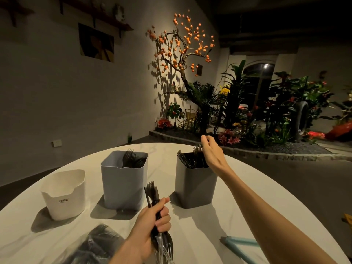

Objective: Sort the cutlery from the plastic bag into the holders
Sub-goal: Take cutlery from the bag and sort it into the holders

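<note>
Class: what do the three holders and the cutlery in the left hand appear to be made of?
Holders, white, light grey, dark grey: likely matte moulded plastic, with smooth rounded walls. Cutlery bundle in the left hand: probably black plastic, thin and dull.

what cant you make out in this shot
Head view:
- White holder: its inside is hidden by its own front wall.
- Plastic bag: cut off by the bottom edge; dark pieces inside too blurred to tell apart.
- Bundle of cutlery in the left hand: overlapping, count unclear.
- Dark grey holder: right hand covers part of its contents.
</note>
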Demonstrator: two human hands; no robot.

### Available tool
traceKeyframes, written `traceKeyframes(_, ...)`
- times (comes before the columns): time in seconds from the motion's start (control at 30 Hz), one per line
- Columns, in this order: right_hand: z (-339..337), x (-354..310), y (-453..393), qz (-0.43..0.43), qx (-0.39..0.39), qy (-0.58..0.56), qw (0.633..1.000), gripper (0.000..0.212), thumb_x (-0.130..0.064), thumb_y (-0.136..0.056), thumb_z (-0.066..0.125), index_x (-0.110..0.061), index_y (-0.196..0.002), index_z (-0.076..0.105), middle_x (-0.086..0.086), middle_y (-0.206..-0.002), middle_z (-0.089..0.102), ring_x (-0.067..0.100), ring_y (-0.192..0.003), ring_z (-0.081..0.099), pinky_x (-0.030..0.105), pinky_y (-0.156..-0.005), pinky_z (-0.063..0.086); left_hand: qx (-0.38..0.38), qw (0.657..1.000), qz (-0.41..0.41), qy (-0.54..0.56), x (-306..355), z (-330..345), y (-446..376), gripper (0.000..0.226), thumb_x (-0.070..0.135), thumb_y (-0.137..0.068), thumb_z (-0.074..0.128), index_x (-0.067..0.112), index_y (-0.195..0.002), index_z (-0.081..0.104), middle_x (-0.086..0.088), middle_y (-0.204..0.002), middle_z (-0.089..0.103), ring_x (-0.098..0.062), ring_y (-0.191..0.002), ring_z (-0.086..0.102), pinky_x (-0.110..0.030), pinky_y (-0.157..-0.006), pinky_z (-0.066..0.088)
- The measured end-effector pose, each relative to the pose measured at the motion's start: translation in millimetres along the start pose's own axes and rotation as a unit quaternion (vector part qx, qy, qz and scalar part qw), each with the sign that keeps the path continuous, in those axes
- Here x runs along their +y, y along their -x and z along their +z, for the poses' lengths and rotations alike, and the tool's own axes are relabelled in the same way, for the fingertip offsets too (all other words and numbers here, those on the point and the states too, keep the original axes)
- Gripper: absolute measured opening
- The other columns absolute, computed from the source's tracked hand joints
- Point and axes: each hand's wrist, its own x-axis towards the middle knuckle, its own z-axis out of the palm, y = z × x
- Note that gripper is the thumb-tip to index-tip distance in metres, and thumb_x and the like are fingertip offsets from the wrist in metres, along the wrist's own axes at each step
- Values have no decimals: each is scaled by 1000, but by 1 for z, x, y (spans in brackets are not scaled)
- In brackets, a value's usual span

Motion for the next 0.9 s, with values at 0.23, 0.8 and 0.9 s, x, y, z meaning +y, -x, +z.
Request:
traceKeyframes(0.23,-18,-6,-6,6,-13,-102,995,66,-57,-105,18,-20,-159,21,3,-164,27,19,-150,25,42,-123,19,0,1000,-20,8,-1,-6,-5,13,12,-104,45,1,-107,52,-4,-54,35,-10,-29,30,-22,-25,28)
traceKeyframes(0.8,-33,-8,-5,-9,-244,-6,970,98,-74,-74,68,-36,-155,28,0,-160,34,25,-146,33,42,-116,27,16,999,-29,7,2,-12,-9,15,10,-104,44,-1,-102,54,-5,-51,34,-12,-26,29,-19,-25,25)
traceKeyframes(0.9,-26,-2,-4,-10,-255,84,963,141,-81,-40,82,-44,-157,12,-1,-163,28,30,-147,31,52,-120,28,18,999,-30,3,2,-14,-10,14,10,-103,45,-1,-103,54,-6,-51,34,-12,-27,29,-20,-25,25)
